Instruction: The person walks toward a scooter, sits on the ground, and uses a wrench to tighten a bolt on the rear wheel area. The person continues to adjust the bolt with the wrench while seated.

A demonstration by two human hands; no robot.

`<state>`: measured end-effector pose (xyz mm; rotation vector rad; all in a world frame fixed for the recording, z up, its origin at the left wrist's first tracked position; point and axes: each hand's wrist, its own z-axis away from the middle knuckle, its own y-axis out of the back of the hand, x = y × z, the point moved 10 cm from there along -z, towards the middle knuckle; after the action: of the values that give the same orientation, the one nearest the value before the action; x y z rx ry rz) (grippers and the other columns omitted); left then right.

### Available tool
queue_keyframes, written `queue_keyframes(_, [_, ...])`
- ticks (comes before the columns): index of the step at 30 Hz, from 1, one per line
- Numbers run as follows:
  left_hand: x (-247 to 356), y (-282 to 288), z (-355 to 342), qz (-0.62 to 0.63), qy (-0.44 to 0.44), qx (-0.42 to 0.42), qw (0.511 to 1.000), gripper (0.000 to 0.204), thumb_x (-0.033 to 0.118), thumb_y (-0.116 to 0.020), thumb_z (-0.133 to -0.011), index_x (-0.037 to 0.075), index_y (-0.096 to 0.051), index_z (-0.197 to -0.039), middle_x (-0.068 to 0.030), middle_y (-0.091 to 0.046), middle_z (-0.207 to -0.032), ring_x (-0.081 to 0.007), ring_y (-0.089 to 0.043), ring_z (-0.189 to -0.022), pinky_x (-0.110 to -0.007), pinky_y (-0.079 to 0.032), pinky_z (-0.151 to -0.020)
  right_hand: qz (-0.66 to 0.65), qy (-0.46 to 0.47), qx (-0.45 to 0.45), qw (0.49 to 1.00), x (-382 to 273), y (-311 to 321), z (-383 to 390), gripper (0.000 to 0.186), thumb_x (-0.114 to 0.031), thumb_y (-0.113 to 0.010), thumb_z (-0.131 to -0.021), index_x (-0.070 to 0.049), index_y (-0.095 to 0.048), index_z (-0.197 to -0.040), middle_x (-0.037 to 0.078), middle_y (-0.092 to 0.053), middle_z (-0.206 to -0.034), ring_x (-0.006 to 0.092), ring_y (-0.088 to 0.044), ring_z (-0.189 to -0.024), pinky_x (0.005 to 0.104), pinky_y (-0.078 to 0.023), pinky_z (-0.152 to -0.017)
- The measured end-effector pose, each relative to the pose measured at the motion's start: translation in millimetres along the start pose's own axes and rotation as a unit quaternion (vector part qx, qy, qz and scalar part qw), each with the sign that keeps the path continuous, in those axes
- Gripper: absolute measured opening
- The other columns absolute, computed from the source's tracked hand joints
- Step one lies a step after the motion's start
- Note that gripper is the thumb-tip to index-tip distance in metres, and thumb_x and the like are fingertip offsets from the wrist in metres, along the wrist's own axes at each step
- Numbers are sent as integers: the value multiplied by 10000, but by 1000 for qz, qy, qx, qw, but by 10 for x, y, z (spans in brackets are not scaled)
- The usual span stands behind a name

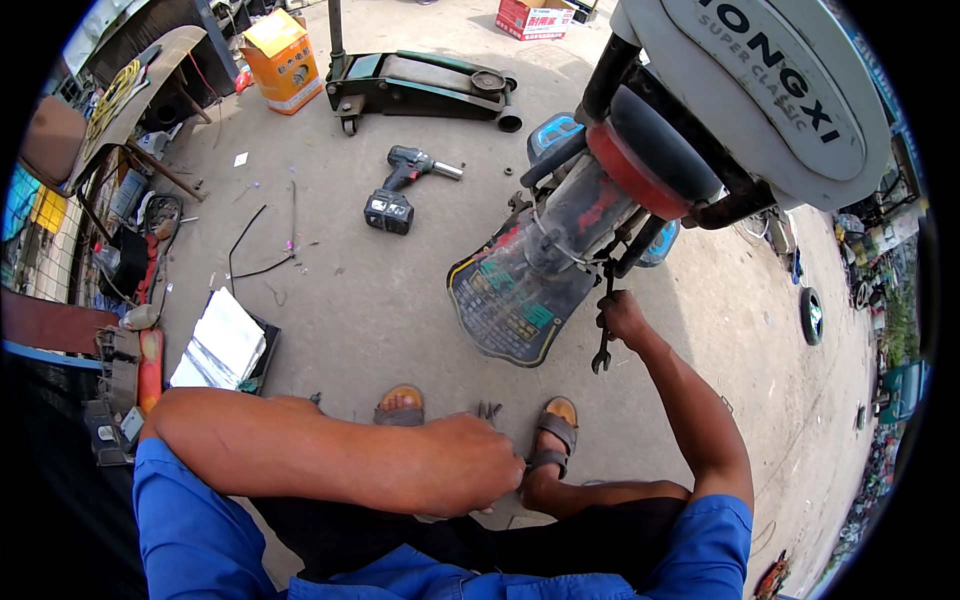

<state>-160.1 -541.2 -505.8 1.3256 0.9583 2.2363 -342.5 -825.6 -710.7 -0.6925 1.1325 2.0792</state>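
Observation:
My right hand (620,318) is wrapped round a dark open-ended spanner (602,350), held upright by the lower bolts of a vehicle assembly. That assembly has a white lettered box or panel (730,90), black tubes (605,80), a red curved part (630,170) and a dark mudguard flap (510,310). My left hand (470,465) is closed low in front of my lap, near my right sandal (554,432); what it holds is hidden.
A cordless impact wrench (392,205) lies on the concrete. Behind are a trolley jack (420,90), an orange carton (282,75) and a red-white box (530,20). A table (150,70) and clutter line the left; papers (215,340) lie lower left; a tyre (810,315) lies right.

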Motion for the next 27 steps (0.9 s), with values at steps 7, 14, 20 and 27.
queue_keyframes(7, [26,32,-44,6,-12,-5,1000,460,286,-679,-814,-63,-536,-1075,-238,-601,-961,-376,-631,-888,-449,-510,-723,-57,-59,-76,994,-522,282,311,164,-96,-574,-801,-13,-587,-661,26,-500,-548,127,-426,-438,291,-311,-431])
queue_keyframes(14, [24,37,-12,1,-11,3,1000,447,279,-681,-811,-60,-536,-1064,-222,-609,-932,-376,-633,-870,-448,-510,-712,239,234,55,941,-205,-44,-34,229,-155,-620,-777,17,-576,-634,127,-549,-540,253,-511,-440,370,-427,-468])
queue_keyframes(20, [39,68,-25,8,-15,8,1000,449,280,-684,-803,-57,-536,-1061,-216,-612,-922,-370,-634,-868,-443,-510,-713,392,97,-99,909,418,-254,-433,268,-236,-707,-730,14,-650,-653,147,-660,-696,281,-658,-633,360,-540,-619])
queue_keyframes(27, [19,36,11,1,-8,6,1000,446,283,-684,-804,-56,-537,-1052,-215,-609,-926,-368,-635,-868,-443,-509,-713,15,-15,-21,1000,-59,66,61,246,-142,-530,-840,50,-578,-694,109,-580,-582,219,-560,-476,355,-428,-407])
